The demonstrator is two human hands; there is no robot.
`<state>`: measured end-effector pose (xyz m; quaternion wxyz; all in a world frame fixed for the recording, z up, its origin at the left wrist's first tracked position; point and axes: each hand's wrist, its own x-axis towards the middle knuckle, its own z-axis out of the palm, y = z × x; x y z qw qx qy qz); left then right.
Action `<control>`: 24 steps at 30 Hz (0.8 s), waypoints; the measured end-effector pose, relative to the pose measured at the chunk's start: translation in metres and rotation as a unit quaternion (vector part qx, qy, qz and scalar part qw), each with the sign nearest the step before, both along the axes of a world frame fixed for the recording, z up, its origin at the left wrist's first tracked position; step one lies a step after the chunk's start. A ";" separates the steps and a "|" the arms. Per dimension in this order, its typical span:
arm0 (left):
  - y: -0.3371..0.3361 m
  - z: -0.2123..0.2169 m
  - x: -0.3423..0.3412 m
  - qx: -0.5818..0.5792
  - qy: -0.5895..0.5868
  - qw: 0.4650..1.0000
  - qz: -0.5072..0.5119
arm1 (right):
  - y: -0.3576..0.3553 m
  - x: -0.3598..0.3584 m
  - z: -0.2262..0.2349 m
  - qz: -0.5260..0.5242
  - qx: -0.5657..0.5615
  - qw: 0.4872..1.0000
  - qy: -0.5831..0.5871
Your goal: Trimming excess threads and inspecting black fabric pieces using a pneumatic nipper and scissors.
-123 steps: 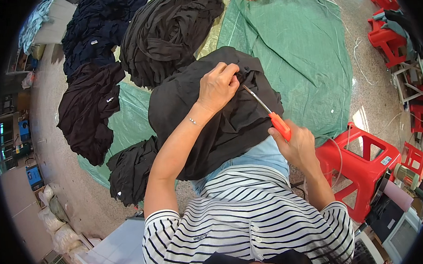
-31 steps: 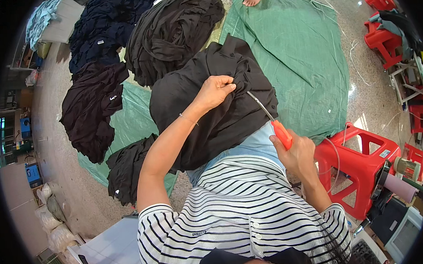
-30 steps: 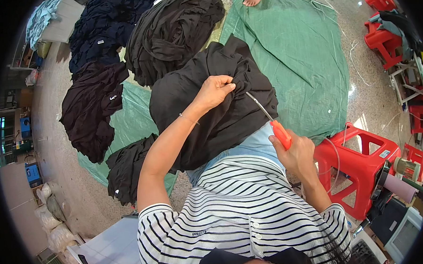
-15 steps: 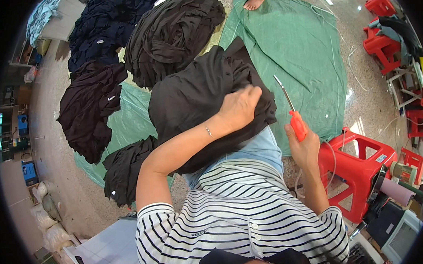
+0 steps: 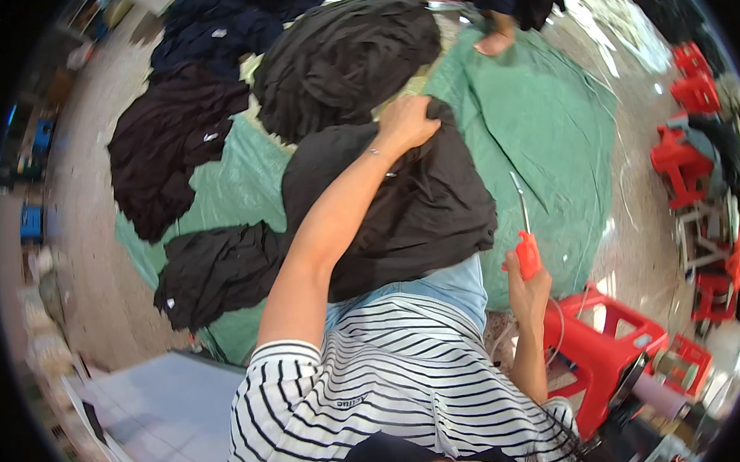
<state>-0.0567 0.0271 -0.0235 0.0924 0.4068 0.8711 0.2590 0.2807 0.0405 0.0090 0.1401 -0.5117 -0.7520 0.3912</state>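
A black garment (image 5: 410, 204) lies spread over my lap. My left hand (image 5: 409, 122) is closed on the cloth at its far edge, fingers bunched into a fold. My right hand (image 5: 528, 286) is wrapped round a tool with a red handle (image 5: 528, 255) and a thin metal shaft that ends in a small tip. The tool points up and away, right of the garment and apart from it. Its exact kind I cannot make out.
Piles of black (image 5: 346, 63), dark maroon (image 5: 172, 149) and navy (image 5: 221, 27) clothing lie beyond and to the left. A smaller black heap (image 5: 219, 275) sits near left. Green sheeting (image 5: 531, 141) covers the floor. A red stool (image 5: 606, 336) stands right. Another person's bare foot (image 5: 494, 42) is at the far side.
My left hand has moved away from me to the garment's far edge, and the cloth there has shifted. The red-handled tool is slightly lower in view. More of the other person shows.
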 end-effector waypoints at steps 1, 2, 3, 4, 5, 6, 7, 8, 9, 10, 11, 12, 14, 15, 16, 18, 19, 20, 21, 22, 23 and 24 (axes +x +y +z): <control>-0.006 0.017 0.002 0.041 -0.029 0.997 0.056 | -0.002 -0.001 -0.003 0.007 -0.015 0.997 0.069; -0.014 0.028 -0.001 0.107 -0.047 0.988 0.097 | -0.005 0.001 -0.009 0.022 -0.038 0.989 0.139; -0.029 0.026 -0.012 0.212 -0.111 0.962 0.128 | -0.004 0.006 -0.012 0.014 -0.083 0.989 0.125; -0.048 0.024 -0.026 0.333 -0.213 0.908 0.137 | -0.007 0.002 -0.006 -0.018 -0.143 0.973 0.181; -0.072 0.042 -0.027 0.463 -0.372 0.796 0.113 | -0.010 0.003 -0.003 -0.061 -0.205 0.950 0.229; -0.101 0.059 -0.029 0.528 -0.369 0.754 0.128 | -0.001 0.018 -0.019 -0.066 -0.262 0.931 0.246; -0.133 0.074 -0.031 0.589 -0.363 0.709 0.137 | 0.010 0.030 -0.036 -0.075 -0.319 0.909 0.256; -0.172 0.089 -0.036 0.611 -0.321 0.700 0.187 | 0.009 0.031 -0.043 -0.039 -0.325 0.910 0.253; -0.218 0.101 -0.042 0.622 -0.249 0.703 0.239 | 0.007 0.029 -0.043 -0.005 -0.331 0.911 0.248; -0.264 0.115 -0.048 0.654 -0.219 0.681 0.247 | 0.003 0.022 -0.033 0.072 -0.358 0.900 0.239; -0.307 0.128 -0.052 0.660 -0.134 0.684 0.281 | 0.001 0.022 -0.044 0.167 -0.368 0.894 0.192; -0.363 0.127 -0.067 0.693 -0.149 0.632 0.313 | -0.004 0.024 -0.063 0.258 -0.373 0.879 0.145; -0.432 0.182 -0.047 0.697 -0.115 0.622 0.338 | -0.009 0.022 -0.059 0.347 -0.325 0.878 0.055; -0.449 0.204 -0.039 0.704 -0.029 0.604 0.372 | -0.008 0.019 -0.050 0.389 -0.319 0.863 0.037; -0.527 0.201 -0.049 0.678 0.102 0.617 0.386 | -0.004 0.020 -0.052 0.446 -0.302 0.840 0.062; -0.562 0.218 -0.049 0.676 0.234 0.563 0.414 | -0.001 0.022 -0.058 0.467 -0.308 0.827 0.055; -0.593 0.229 -0.053 0.673 0.301 0.550 0.392 | -0.005 0.017 -0.048 0.481 -0.309 0.818 0.068; -0.622 0.236 -0.063 0.644 0.388 0.546 0.370 | -0.007 0.018 -0.045 0.462 -0.322 0.823 0.076; -0.620 0.236 -0.069 0.630 0.432 0.514 0.391 | -0.009 0.021 -0.043 0.436 -0.331 0.833 0.083; -0.611 0.242 -0.075 0.615 0.473 0.481 0.408 | -0.008 0.023 -0.043 0.434 -0.312 0.842 0.076; -0.591 0.245 -0.067 0.588 0.448 0.466 0.486 | -0.001 0.026 -0.051 0.407 -0.316 0.851 0.103; -0.603 0.242 -0.057 0.555 0.438 0.485 0.515 | 0.003 0.033 -0.055 0.378 -0.318 0.860 0.130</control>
